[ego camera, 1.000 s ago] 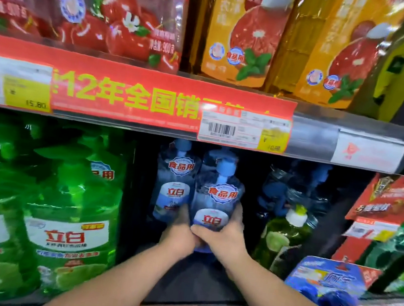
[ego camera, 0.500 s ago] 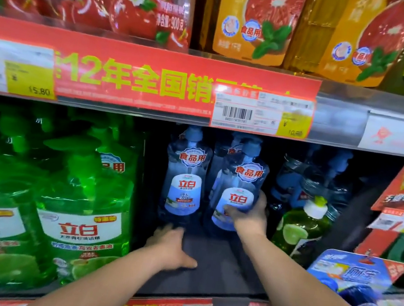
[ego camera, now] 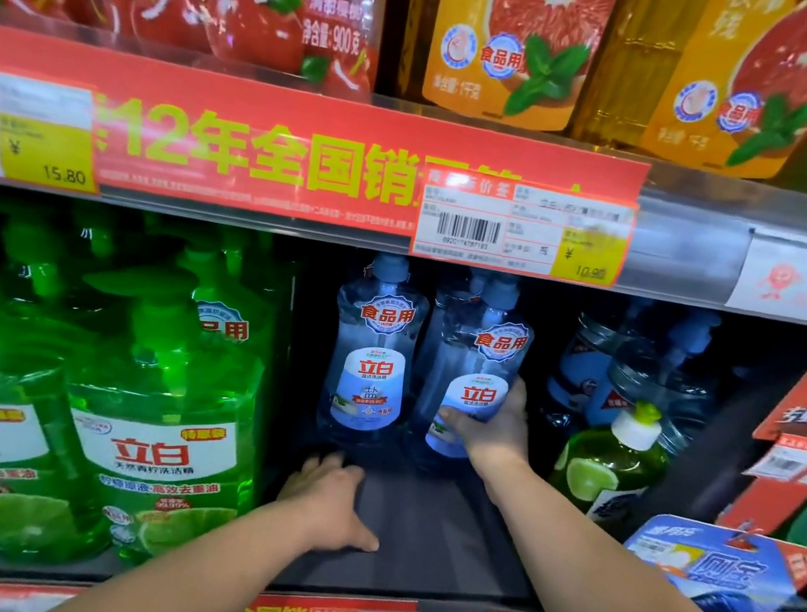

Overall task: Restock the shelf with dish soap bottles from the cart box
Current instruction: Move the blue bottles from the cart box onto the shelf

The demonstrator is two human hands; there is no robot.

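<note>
On the dark middle shelf (ego camera: 435, 543), right hand (ego camera: 493, 427) grips the lower body of a clear blue dish soap bottle with white label (ego camera: 478, 368), upright just beside a matching bottle (ego camera: 372, 348), while left hand (ego camera: 329, 505) rests palm-down, fingers spread, on bare shelf surface.

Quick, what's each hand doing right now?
Left hand: open, flat on the shelf, holding nothing.
Right hand: grips the right blue bottle.
</note>
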